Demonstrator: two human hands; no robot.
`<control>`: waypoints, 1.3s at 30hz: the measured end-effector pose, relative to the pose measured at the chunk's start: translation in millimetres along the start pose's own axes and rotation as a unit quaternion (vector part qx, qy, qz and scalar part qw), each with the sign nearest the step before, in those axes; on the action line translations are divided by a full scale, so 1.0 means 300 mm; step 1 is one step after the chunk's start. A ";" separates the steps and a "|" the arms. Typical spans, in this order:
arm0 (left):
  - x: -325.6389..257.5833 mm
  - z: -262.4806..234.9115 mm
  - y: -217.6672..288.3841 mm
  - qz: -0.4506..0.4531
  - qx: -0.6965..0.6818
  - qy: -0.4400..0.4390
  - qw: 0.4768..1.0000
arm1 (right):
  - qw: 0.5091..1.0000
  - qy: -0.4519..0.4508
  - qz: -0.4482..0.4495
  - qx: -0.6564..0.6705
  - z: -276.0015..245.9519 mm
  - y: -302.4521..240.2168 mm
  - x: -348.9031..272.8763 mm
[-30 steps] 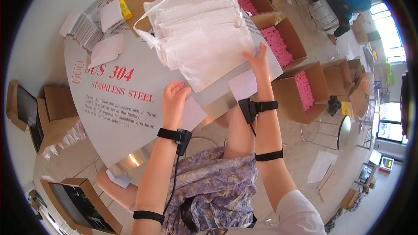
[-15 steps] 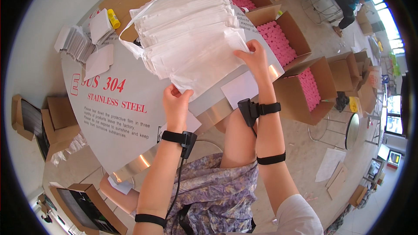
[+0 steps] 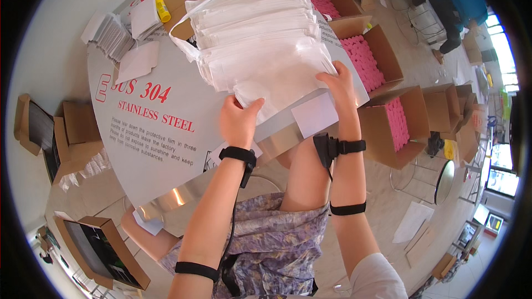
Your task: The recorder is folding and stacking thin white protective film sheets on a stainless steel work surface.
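A thick overlapping pile of flat white bags (image 3: 255, 36) lies on the film-covered table, a white strap (image 3: 185, 47) looping off its left side. My left hand (image 3: 241, 116) pinches the near left corner of the front bag between thumb and bent fingers. At that bag's right corner, my right hand (image 3: 341, 86) has its thumb over the edge, the fingers partly hidden beyond it. A white card (image 3: 315, 115) lies at the table's edge below my right hand, and another is partly covered by my left wrist.
White folded cards (image 3: 111, 36) and a yellow roll (image 3: 163, 10) sit at the table's far left. Cartons of pink pieces (image 3: 363, 61) line the right side. A stool (image 3: 443, 181) stands beyond them. Open cartons (image 3: 102, 254) are at lower left. Another person (image 3: 463, 3) bends at far right.
The whole view has shifted slightly. The front bag's raised right edge now lies flatter, with my right hand at its corner. My left hand stays at the near left corner.
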State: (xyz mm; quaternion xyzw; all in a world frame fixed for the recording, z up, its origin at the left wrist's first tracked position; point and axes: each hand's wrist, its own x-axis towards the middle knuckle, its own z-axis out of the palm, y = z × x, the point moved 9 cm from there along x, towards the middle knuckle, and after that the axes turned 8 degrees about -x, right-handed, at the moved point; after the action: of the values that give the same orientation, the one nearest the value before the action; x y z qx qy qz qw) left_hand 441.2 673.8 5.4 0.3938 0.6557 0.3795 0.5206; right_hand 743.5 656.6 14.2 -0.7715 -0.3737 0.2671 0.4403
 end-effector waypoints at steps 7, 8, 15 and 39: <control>-0.121 0.051 0.100 0.226 0.203 0.033 0.952 | 0.999 -0.027 0.036 0.028 -0.030 -0.010 -0.074; -0.149 0.064 0.125 0.275 0.192 0.022 0.942 | 0.999 -0.028 0.035 0.025 -0.043 -0.004 -0.073; -0.078 0.024 0.044 0.210 0.059 0.054 0.974 | 0.991 -0.040 0.099 0.083 -0.045 0.025 -0.082; -0.344 -1.014 -0.099 0.019 -0.503 0.073 0.861 | 0.914 -0.235 0.052 0.328 0.598 -0.641 -0.947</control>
State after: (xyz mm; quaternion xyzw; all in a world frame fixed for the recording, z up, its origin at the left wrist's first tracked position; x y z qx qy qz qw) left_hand 154.3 541.1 69.6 0.0616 0.4045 0.6952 0.5910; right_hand 380.6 576.2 122.7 -0.5169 -0.3176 0.5709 0.5532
